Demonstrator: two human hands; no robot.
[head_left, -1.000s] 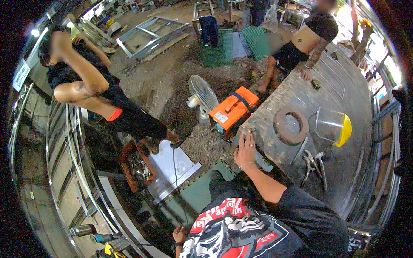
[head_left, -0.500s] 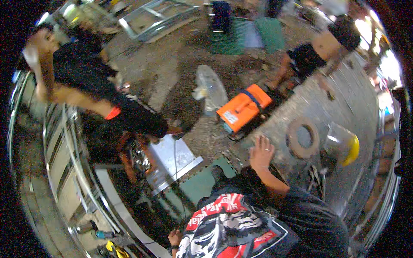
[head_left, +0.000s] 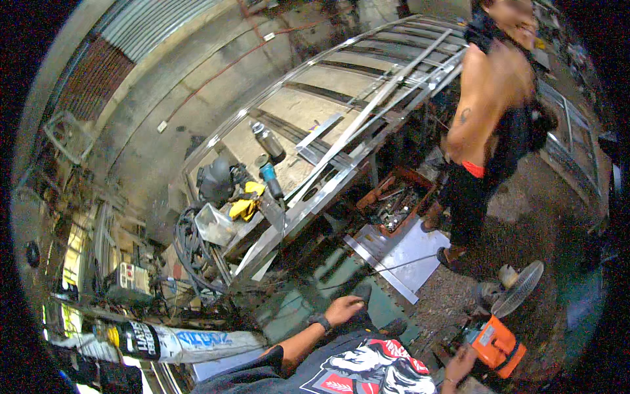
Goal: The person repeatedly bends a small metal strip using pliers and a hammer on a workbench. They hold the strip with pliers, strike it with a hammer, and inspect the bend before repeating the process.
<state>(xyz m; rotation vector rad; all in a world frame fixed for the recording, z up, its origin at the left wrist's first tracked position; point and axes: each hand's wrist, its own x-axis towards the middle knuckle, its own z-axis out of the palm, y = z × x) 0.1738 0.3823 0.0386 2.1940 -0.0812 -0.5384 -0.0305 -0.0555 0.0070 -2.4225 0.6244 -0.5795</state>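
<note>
My left hand point(head_left: 344, 310), a dark band at its wrist, is in front of my body over my dark trousers. Its fingers are loosely bent and I see nothing in them. At the lower right my right hand point(head_left: 461, 363) is beside an orange box-shaped machine point(head_left: 499, 347) with a dark strap; its fingers look loosely apart and somewhat blurred. Whether it touches the machine I cannot tell. A fan point(head_left: 520, 289) stands just beyond the machine. Ahead of me a shiny metal sheet point(head_left: 410, 259) lies on the ground by a green mat point(head_left: 321, 276).
A person point(head_left: 495, 111) stands at the right beside a reddish box of tools point(head_left: 397, 203). A long metal frame point(head_left: 335, 88) carries a bottle point(head_left: 268, 142), a blue power tool point(head_left: 269, 177) and yellow gloves point(head_left: 247, 202). A large gas cylinder point(head_left: 197, 345) lies at the lower left.
My view has swung left, bringing the metal frame and cylinder in. My left hand has risen in front of my body; the right now appears lower, near the orange machine.
</note>
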